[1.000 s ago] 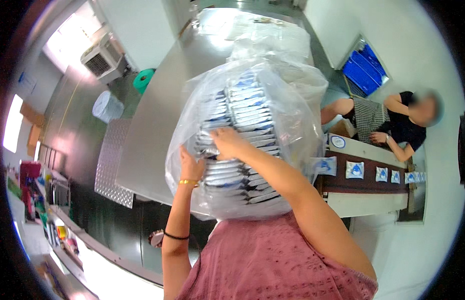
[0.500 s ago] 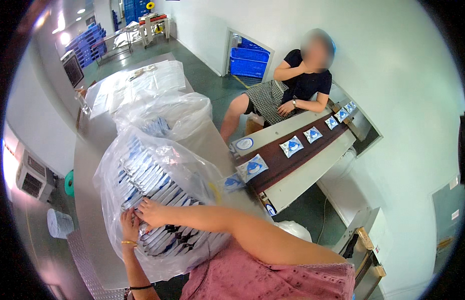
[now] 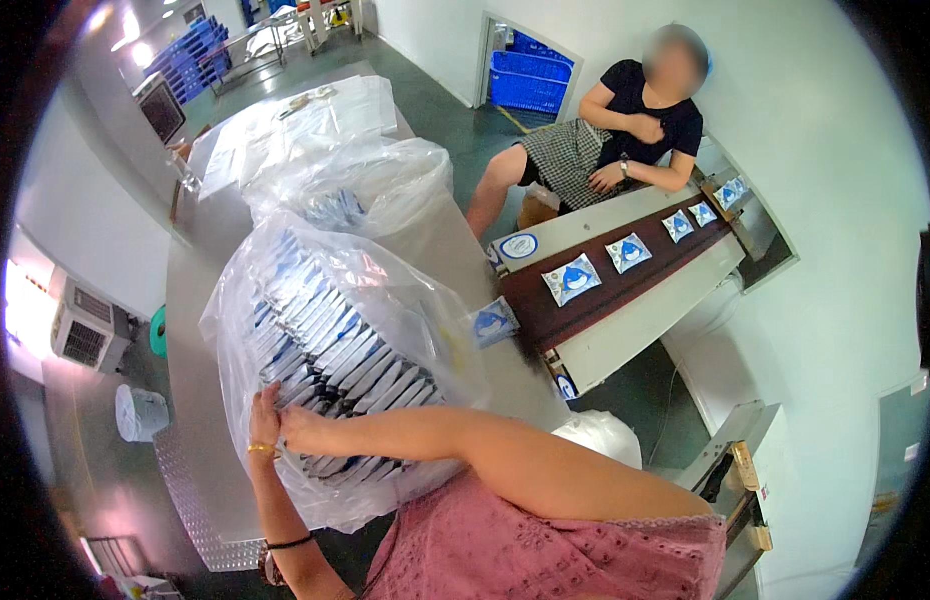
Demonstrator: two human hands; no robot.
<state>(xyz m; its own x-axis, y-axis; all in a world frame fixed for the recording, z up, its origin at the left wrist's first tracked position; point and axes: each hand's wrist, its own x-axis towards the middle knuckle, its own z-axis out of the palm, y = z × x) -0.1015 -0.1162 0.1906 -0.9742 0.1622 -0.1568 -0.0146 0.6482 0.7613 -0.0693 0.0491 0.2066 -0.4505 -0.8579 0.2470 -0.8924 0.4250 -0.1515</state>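
A large clear plastic bag [image 3: 390,290] lies wide open on the table, packed with rows of silver-and-blue sachets [image 3: 335,340] standing on edge. My left hand [image 3: 266,418] is at the bag's near left side, closed against the end of a sachet row. Beside it, my right hand [image 3: 303,430] reaches across from the right with its fingers curled toward the left one. What either hand grips is hidden behind the fingers. Another sachet [image 3: 493,322] lies flat at the end of the conveyor belt [image 3: 597,290], next to the bag.
More sachets [image 3: 572,279] lie spaced along the belt, which comes through a wall opening. A person [image 3: 645,130] sits behind it. On the table [image 3: 210,290], a second clear bag [image 3: 405,180] with sachets and white sheets [image 3: 305,125] lie farther off. A white bucket [image 3: 142,412] stands left on the floor.
My hands have shifted slightly toward the near left end of the sachet row, and the right fingers have curled in. Sachets on the belt have moved nearer. The whole view has shifted.
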